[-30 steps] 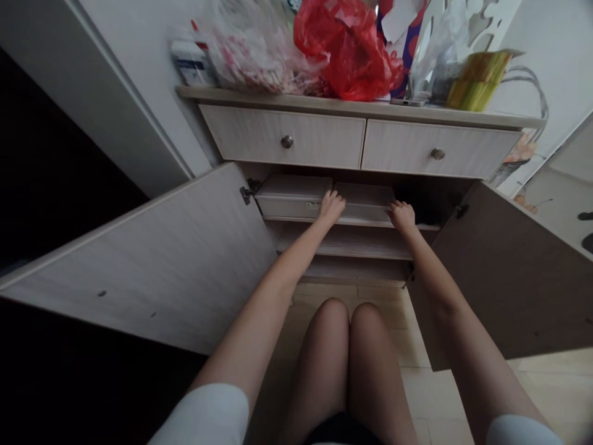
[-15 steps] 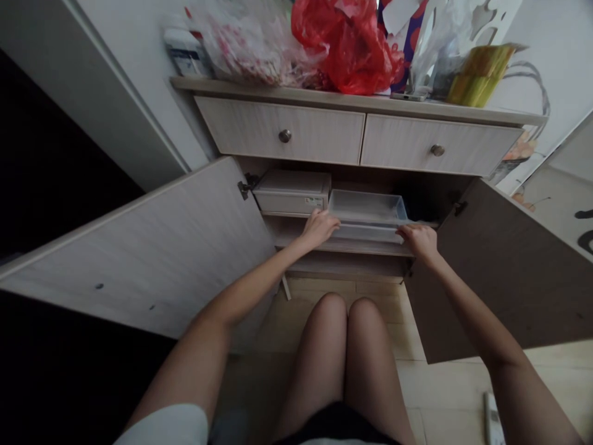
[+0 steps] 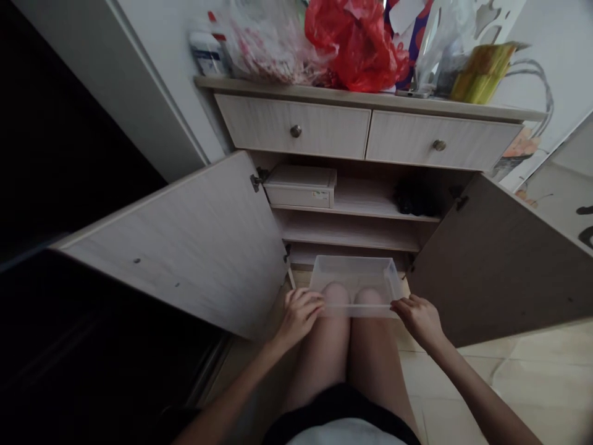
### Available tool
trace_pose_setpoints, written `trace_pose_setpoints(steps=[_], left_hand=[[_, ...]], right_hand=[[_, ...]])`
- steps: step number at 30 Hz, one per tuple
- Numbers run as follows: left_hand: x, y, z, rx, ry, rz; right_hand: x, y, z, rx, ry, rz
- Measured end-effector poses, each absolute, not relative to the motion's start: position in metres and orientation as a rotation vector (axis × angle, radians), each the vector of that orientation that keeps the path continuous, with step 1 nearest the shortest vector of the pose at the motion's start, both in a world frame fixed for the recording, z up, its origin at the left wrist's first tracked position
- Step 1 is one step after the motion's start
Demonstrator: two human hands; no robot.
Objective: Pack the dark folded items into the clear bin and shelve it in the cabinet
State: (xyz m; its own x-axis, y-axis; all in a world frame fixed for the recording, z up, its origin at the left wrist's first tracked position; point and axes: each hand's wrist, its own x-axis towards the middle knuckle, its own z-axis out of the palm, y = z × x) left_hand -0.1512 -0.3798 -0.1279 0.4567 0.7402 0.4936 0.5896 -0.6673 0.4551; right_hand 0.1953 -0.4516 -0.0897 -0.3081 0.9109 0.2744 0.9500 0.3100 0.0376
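Cabinet doors stand open beyond inward-angled forearms, hands gripping a clear bin by its near corners.

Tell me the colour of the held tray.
The tray is translucent and colourless; the head view shows it best.

Red plastic bag on the cabinet top, white bottle farther left, yellow packet farther right

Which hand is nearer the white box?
Left. The left hand holds the left end of the clear bin, in front of the white box; the right hand, at the bin's right end, is farther off to the right.
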Motion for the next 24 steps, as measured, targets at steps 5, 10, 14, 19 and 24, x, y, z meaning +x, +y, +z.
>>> trace_pose_setpoints(steps=[5, 10, 14, 19, 24], left_hand=[[-0.135, -0.386, -0.172, 1.729, 1.399, 1.334], [-0.116, -0.378, -0.182, 1.31, 1.313, 1.374], [-0.118, -0.373, -0.171, 1.235, 1.309, 1.201], [-0.118, -0.376, -0.162, 1.135, 1.307, 1.144], [-0.115, -0.381, -0.167, 1.131, 1.32, 1.154]], right_hand=[[0.194, -0.448, -0.082, -1.772, -2.471, 0.076], [0.217, -0.378, -0.053, -1.833, -2.181, 0.168], [0.245, -0.27, -0.038, -2.077, -1.765, -0.156], [0.268, -0.165, -0.033, -2.344, -1.601, -0.216], [0.265, -0.128, -0.04, -2.446, -1.418, -0.063]])
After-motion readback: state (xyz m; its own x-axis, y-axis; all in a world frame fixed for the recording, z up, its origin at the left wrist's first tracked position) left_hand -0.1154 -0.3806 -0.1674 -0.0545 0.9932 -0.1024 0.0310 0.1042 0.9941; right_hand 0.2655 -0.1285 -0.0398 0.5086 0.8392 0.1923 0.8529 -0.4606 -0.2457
